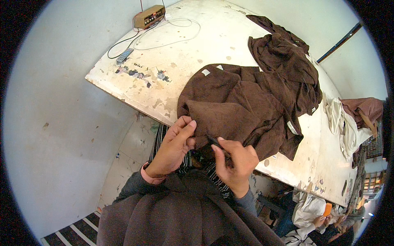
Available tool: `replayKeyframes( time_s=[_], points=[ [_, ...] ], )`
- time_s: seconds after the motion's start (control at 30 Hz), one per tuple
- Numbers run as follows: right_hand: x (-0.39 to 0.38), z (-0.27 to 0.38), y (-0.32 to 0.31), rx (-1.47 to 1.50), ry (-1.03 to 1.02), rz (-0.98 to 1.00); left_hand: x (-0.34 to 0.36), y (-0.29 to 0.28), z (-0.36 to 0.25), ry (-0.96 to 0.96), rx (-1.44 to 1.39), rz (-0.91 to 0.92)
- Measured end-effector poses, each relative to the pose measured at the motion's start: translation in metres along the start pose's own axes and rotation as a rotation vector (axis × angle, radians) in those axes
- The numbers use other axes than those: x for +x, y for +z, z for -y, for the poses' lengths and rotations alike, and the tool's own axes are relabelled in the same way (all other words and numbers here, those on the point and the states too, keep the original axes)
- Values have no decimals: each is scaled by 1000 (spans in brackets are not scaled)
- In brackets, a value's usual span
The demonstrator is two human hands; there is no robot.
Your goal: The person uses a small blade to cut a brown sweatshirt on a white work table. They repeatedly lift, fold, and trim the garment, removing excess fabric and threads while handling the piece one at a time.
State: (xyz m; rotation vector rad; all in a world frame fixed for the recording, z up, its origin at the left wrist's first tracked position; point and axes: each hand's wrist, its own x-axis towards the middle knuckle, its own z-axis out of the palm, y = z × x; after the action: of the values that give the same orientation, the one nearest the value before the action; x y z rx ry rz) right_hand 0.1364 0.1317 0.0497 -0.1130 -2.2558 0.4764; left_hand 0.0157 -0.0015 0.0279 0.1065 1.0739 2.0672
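A brown garment (230, 102) with small white labels is bunched on the worn white table, its front part hanging over the edge. My left hand (174, 145), with a pink band at the wrist, pinches the garment's edge between thumb and fingers. Just to its right, my right hand (236, 162) is closed on a small black tool (212, 141), too hidden to name exactly, held against the same fabric.
More brown fabric (283, 53) lies behind. A beige device (148, 16), wires and a remote (124, 55) sit at back left. Cream (340, 127) and reddish cloth (359, 106) lie right. A co-worker's hands (320, 221) hold white fabric below right. Walls flank the table (139, 86).
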Motion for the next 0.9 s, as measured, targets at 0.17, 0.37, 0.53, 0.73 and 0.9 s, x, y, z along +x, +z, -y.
replayKeyframes(
  time_s=[0.17, 0.37, 0.53, 0.73, 0.9],
  points=[
    [9, -8, -9, 310, 116, -105, 3, -10, 7, 126, 254, 117],
    [4, -2, -8, -51, -240, 115, -4, 6, 1, 153, 296, 140],
    [-9, -9, -10, 179, -262, 80, -6, 10, 1, 70, 349, 190],
    [-1, 9, -22, 194, -26, 58, 1, 3, 0, 109, 326, 138],
    [-4, 1, -23, -172, -83, 22, -4, 7, -2, 133, 396, 201]
  ],
)
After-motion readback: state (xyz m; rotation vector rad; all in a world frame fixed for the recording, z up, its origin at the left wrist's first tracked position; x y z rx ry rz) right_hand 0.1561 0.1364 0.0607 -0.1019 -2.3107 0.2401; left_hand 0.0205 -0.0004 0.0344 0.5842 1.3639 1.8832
